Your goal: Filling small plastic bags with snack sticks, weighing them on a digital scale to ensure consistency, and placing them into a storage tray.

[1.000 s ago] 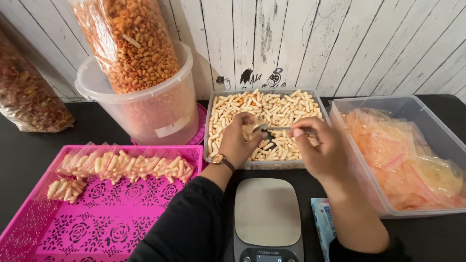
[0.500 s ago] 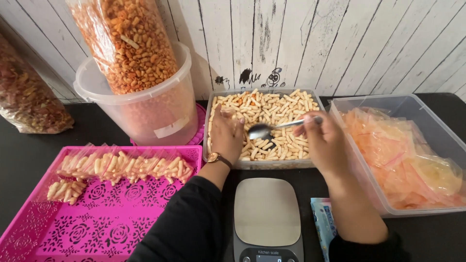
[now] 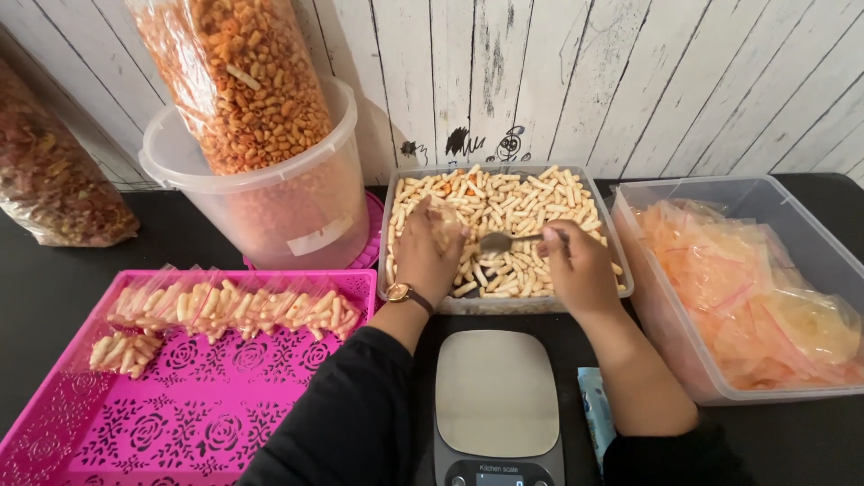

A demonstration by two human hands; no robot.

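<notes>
Clear plastic, the wide tray [image 3: 392, 236] at centre frame, heaped with pale stick-shaped snacks [image 3: 531, 202]. Held both hands over its near half. Further out, to the right edge, a clear tub [image 3: 814, 243] stuffed with orange-tinted empty bags; at lower left, a pink openwork tray [image 3: 207, 418] carrying a row of filled packets [image 3: 229, 306]; at upper left, a round clear bucket [image 3: 297, 211] with a tall sack of orange snack mix [image 3: 238, 81] standing in it. Below the snack tray, at bottom centre, a flat kitchen scale [image 3: 494, 391], bare on top.

Left hand [image 3: 427, 252], wristwatch at the cuff, curled shut around a small clear bag [image 3: 443, 220], mouth of the bag apparently turned towards the right of the frame, though hard to tell. Right hand [image 3: 576, 265] closed about the handle of a metal spoon [image 3: 506, 240]. Lay nearly level, that spoon, long axis running left to right across the frame, bowl at the left end, just beside the bag and resting among the sticks. Bag thus to the left of the spoon bowl, right hand the nearer to the spoon, left the nearer to the bag.

Snacks short, tubular, cream-coloured, a few orange bits among them.
</notes>
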